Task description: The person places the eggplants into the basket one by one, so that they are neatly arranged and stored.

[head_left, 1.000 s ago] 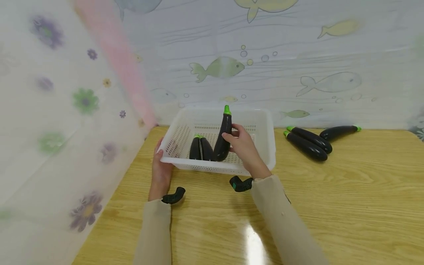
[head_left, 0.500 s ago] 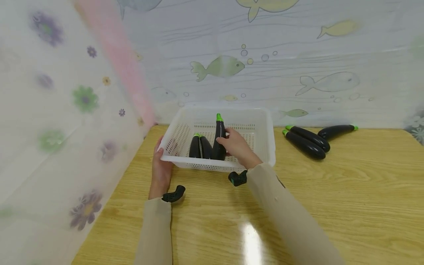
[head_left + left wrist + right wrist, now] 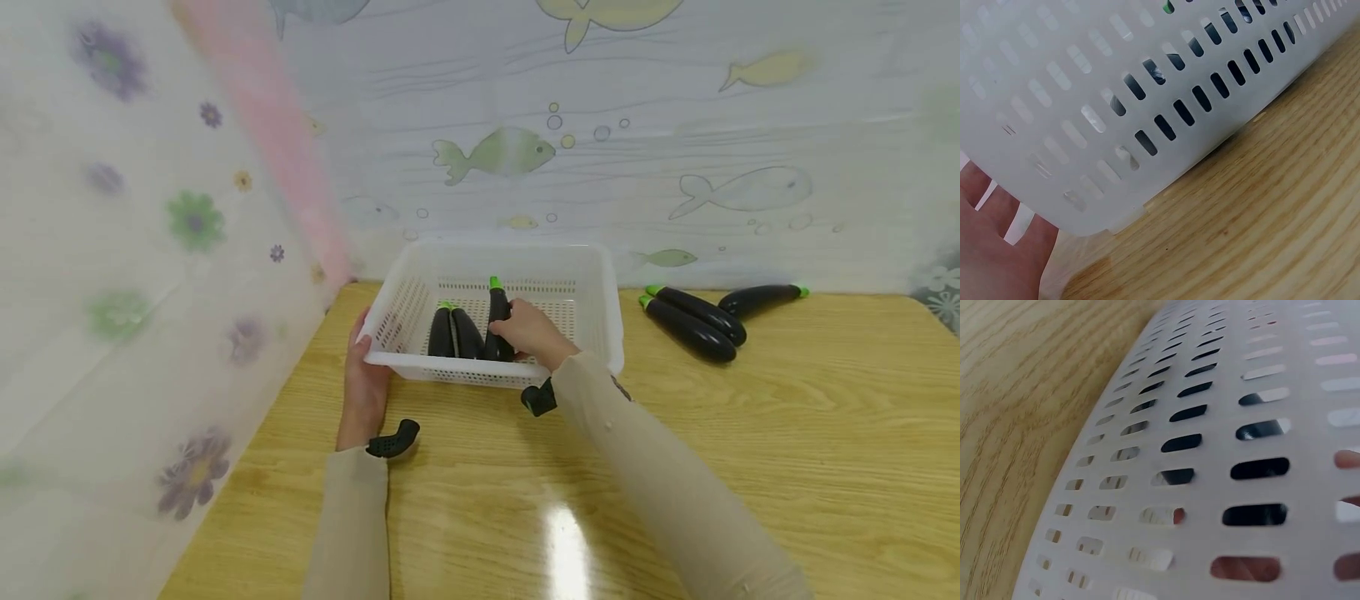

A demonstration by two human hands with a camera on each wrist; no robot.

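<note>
In the head view my right hand (image 3: pixel 534 331) grips a dark eggplant (image 3: pixel 497 321) with a green stem end, inside a white plastic basket (image 3: pixel 498 368). The thumb lies across the eggplant, whose lower end is behind the basket's front wall. Two more eggplants (image 3: pixel 454 333) lie side by side just left of it. My left hand (image 3: pixel 364 385) holds the basket's left front corner, thumb on the rim. Its fingers (image 3: pixel 1000 212) lie against the outer wall in the left wrist view. Through the slots in the right wrist view, bits of my right fingers (image 3: pixel 1246 569) and dark eggplant show.
On the wooden table (image 3: pixel 787 442), right of the basket, lie two eggplants (image 3: pixel 693 325) together and another eggplant (image 3: pixel 761 297) touching or close behind them. A fish-printed curtain (image 3: pixel 630 192) hangs behind the table. A flowered sheet (image 3: pixel 150 275) borders the left side.
My right hand has moved the eggplant down and slightly left into the basket, beside the two others. My left hand stays on the basket corner.
</note>
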